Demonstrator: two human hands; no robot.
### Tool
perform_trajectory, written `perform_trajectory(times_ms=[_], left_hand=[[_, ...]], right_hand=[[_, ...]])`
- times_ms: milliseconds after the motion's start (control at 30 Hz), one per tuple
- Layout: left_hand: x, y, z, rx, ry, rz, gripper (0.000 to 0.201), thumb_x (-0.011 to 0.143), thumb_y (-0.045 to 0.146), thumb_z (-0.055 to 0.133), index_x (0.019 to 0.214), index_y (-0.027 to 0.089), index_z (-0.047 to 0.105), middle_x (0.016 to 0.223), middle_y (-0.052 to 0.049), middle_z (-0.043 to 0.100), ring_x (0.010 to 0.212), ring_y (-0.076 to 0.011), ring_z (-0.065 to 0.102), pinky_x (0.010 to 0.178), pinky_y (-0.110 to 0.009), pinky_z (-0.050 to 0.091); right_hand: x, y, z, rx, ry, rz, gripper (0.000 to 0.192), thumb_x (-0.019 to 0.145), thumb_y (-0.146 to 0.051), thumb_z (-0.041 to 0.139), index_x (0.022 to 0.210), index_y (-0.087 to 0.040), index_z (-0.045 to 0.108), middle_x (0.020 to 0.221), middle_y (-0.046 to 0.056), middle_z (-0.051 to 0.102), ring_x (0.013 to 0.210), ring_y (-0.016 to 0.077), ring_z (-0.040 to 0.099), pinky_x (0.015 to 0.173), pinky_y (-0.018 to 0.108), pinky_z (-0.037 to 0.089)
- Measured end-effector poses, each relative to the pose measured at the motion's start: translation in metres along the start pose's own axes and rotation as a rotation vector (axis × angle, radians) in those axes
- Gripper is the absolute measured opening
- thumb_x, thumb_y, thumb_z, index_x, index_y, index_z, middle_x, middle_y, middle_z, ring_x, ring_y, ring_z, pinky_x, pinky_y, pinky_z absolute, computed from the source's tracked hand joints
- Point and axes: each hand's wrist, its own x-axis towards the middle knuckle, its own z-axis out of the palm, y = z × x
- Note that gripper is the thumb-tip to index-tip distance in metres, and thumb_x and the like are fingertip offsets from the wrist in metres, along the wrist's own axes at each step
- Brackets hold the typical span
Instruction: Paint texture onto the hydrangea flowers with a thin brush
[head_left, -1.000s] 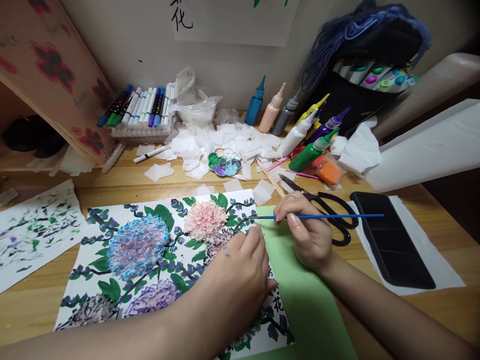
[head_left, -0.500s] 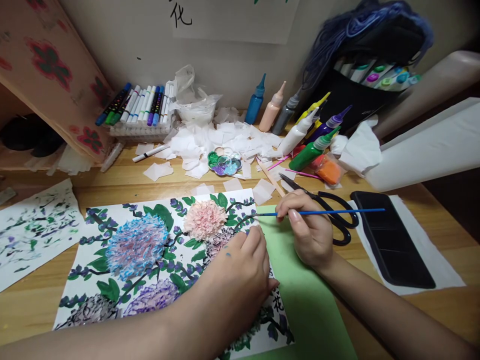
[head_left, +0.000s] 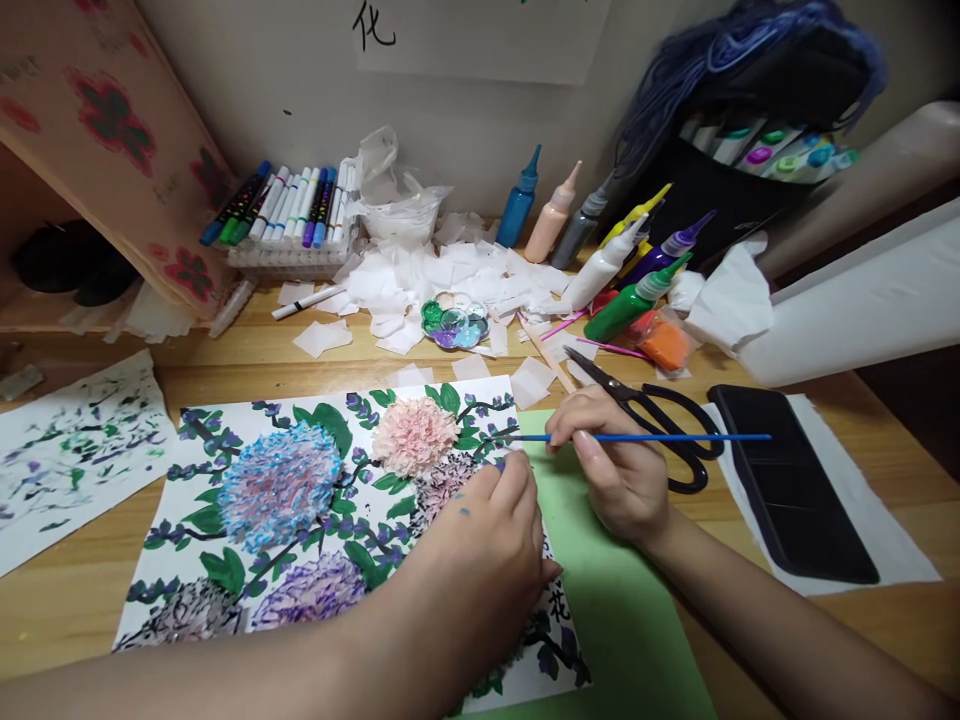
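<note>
My right hand [head_left: 611, 465] pinches a thin blue paintbrush [head_left: 697, 437], held nearly level. Its tip lies over the upper right edge of a painted picture [head_left: 352, 520], by a dark branch; whether it touches cannot be told. My left hand [head_left: 487, 560] rests on the right side of that picture, fingers curled together; anything inside them is hidden. Blue paint marks its skin. Raised paper flowers cover the sheet: a blue-pink one [head_left: 281, 485], a pale pink one [head_left: 415, 437], a purple one [head_left: 311, 590] and dark-edged ones, among green leaves. My left hand partly hides a dark-edged flower [head_left: 442, 485].
Green paper [head_left: 600, 580] lies under the picture. Black scissors [head_left: 645, 410] and a black case [head_left: 795, 490] on white paper are at right. Behind are a flower-shaped palette [head_left: 454, 322], paper scraps, paint bottles [head_left: 517, 205] and markers [head_left: 281, 210]. A paint-smeared sheet [head_left: 82, 460] lies left.
The whole view has shifted slightly, so most things sit a little further right. Both hands keep nearly the same pose, and the brush stays at the picture's edge.
</note>
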Motion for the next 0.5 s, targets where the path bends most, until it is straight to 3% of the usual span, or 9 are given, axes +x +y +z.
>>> perform_trajectory(times_ms=[500], left_hand=[[0.0013,-0.0012,0.0010,-0.002,0.008,-0.003,0.047,0.085,0.047,0.052,0.105,0.008,0.067,0.110,-0.013,0.067,0.103,-0.0249,0.058,0.073,-0.030,0.043]], right_hand=[[-0.0003,0.0021,0.0006,-0.005,0.051,0.019,0.015,0.088,-0.015,0.040,0.081,-0.020,0.053,0.070,0.001,0.052,0.072,0.0163,0.049,0.069,0.034,0.037]])
